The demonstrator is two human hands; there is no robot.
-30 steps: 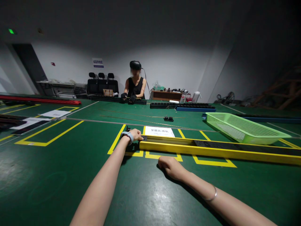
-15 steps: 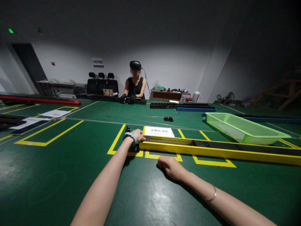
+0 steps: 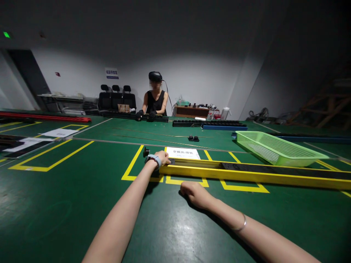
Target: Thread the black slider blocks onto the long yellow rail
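Note:
A long yellow slide rail (image 3: 246, 179) lies across the table, a dark strip of black modules (image 3: 274, 169) sitting in its channel from the middle to the right. At its left end, my left hand (image 3: 162, 158) has its fingers closed on a small black module (image 3: 172, 161) in the channel; the fingertips are partly hidden. Just left of that wrist, which wears a pale blue band, is a black knob-like part (image 3: 146, 152). My right hand (image 3: 196, 193) rests on the table in front of the rail, curled into a loose fist, with nothing showing in it.
Behind the rail lie a printed sheet (image 3: 183, 153) and a green basket (image 3: 279, 148). Farther back are thin rods (image 3: 153, 140), two small black parts (image 3: 193, 138) and a blue rail (image 3: 225, 128). Across the table a person (image 3: 155, 98) with black gloves handles a dark rail.
The small black module has slid slightly right along the rail with my left hand. More of the black knob shows beside my wrist. My right hand stays put; the whole view shifts slightly.

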